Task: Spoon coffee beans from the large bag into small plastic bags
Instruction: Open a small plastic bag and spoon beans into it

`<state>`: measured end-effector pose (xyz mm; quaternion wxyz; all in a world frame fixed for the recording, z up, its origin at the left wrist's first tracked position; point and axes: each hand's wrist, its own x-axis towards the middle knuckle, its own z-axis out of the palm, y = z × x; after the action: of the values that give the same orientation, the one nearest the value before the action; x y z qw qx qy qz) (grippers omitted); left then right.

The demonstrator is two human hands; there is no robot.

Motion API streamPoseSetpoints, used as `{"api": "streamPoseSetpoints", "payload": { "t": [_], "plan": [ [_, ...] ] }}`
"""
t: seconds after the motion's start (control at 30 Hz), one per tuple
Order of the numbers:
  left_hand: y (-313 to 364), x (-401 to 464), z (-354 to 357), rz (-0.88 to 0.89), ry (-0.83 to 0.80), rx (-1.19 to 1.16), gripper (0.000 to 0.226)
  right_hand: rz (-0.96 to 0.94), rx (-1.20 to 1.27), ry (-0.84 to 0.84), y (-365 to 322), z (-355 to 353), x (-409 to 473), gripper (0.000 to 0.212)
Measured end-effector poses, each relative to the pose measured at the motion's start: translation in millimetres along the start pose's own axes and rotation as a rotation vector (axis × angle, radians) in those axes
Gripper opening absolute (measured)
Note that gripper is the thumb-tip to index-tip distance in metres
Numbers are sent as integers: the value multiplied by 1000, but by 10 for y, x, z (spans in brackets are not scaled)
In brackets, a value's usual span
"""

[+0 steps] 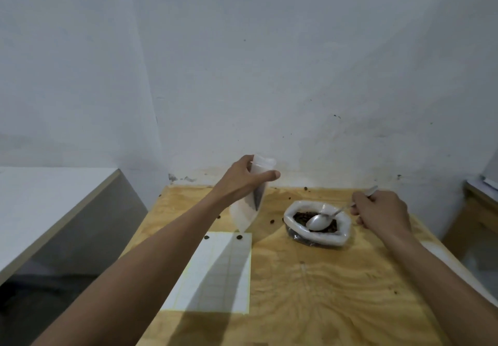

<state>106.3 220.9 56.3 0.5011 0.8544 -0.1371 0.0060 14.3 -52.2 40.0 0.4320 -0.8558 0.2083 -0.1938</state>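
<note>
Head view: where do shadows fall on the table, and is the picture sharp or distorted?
Head view: the left hand and its arm cast a dark band across the white sheet; the small plastic bag shades the wooden table below it; the spoon glints slightly; edges look soft and wide-angle bent.

Right hand (381,209) hides the spoon (320,221) handle's middle (partly).

Soft, rather dim light falls evenly, cool on the white wall (269,62) and warmer on the plywood table (323,278). The forearms throw broad, soft-edged shadows across the lined sheet (215,264). Wide-angle distortion bends the edges, and the whole picture is slightly soft.
</note>
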Motion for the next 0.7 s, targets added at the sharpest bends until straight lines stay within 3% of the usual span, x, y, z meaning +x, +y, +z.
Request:
{"api": "streamPoseSetpoints", "payload": {
  "t": [0.17,0.2,0.27,0.33,0.43,0.57,0.7],
  "plan": [
    [69,17,9,-18,-15,-152,69,37,-21,-105,205,134,102,25],
    [73,13,5,-22,-23,-181,70,51,-68,-90,198,133,116,35],
    [67,22,4,-31,-47,-247,79,49,-145,-31,158,121,132,74],
    [121,6,19,-21,-84,-358,78,-85,-159,35,38,106,78,88],
    [242,-16,94,-22,-142,-528,70,-232,12,-160,-212,159,-18,71],
    [372,-76,187,-24,-134,-705,59,-180,252,-520,-555,292,-131,59],
    [410,-125,149,-86,-234,-887,69,-135,453,-583,-713,399,-117,41]
  ]
}}
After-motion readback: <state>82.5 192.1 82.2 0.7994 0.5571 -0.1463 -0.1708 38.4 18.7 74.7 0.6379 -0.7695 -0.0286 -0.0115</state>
